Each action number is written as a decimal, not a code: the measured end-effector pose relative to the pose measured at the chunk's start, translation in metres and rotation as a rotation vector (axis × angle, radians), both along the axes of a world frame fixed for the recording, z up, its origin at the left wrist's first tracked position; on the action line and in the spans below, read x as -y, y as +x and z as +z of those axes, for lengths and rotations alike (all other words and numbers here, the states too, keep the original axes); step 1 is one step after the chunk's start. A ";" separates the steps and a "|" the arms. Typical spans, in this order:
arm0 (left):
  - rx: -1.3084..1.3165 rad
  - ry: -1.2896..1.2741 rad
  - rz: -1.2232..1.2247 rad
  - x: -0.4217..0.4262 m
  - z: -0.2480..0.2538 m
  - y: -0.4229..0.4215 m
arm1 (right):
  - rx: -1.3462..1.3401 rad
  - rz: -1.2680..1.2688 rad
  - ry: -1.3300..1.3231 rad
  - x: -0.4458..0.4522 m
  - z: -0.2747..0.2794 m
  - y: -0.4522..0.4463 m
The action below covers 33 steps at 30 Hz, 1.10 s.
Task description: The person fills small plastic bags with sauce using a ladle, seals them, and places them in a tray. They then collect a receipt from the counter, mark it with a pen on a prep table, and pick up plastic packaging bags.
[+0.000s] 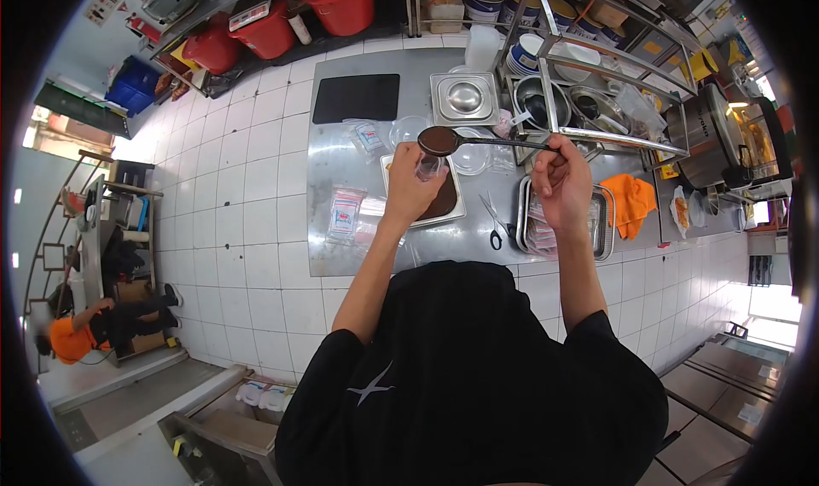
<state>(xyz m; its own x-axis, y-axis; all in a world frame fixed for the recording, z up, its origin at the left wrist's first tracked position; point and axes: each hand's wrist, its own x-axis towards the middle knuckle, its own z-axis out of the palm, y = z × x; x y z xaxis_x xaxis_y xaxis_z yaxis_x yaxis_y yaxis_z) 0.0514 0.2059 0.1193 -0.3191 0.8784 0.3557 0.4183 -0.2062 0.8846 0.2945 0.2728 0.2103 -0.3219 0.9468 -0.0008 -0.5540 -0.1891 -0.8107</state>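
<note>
My left hand (411, 188) is closed around a small clear cup (429, 169), above a metal tray of brown sauce (441, 203). My right hand (565, 182) pinches the end of a long black ladle's handle. The bowl of the ladle (438, 141), filled with brown sauce, is level beside the top of the cup. Scissors (495, 223) lie between the sauce tray and a wire-edged basket (603, 222), which sits partly under my right forearm. Packets in clear plastic (345, 213) lie left of the sauce tray.
A metal rack (554, 85) with bowls and tubs stands at the table's right back. A black board (356, 99), a square steel pan (464, 99) and clear lids (409, 131) are on the table (328, 158). An orange cloth (629, 205) lies right. A person in orange (72, 339) is far left.
</note>
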 end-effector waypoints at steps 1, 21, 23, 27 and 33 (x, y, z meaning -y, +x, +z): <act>0.073 0.032 -0.007 -0.002 -0.002 0.004 | -0.021 0.011 0.013 0.000 0.000 0.001; 0.302 0.001 -0.002 0.007 0.044 0.006 | 0.146 0.002 0.524 0.025 0.027 0.004; 0.378 -0.019 -0.007 0.011 0.055 0.008 | 0.162 0.000 0.579 0.027 0.029 0.005; 0.346 -0.001 -0.010 0.010 0.054 0.006 | 0.213 -0.002 0.699 0.032 0.033 0.008; 0.360 0.015 -0.038 0.010 0.058 0.002 | 0.294 -0.001 0.887 0.038 0.036 0.010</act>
<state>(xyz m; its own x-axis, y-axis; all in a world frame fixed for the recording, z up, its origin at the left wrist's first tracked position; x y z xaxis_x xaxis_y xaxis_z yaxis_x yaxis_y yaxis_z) 0.0534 0.1957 0.1770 -0.3935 0.8877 0.2391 0.0726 -0.2293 0.9706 0.3048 0.2345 0.2463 -0.4224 0.6407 0.6412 -0.3035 0.5666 -0.7661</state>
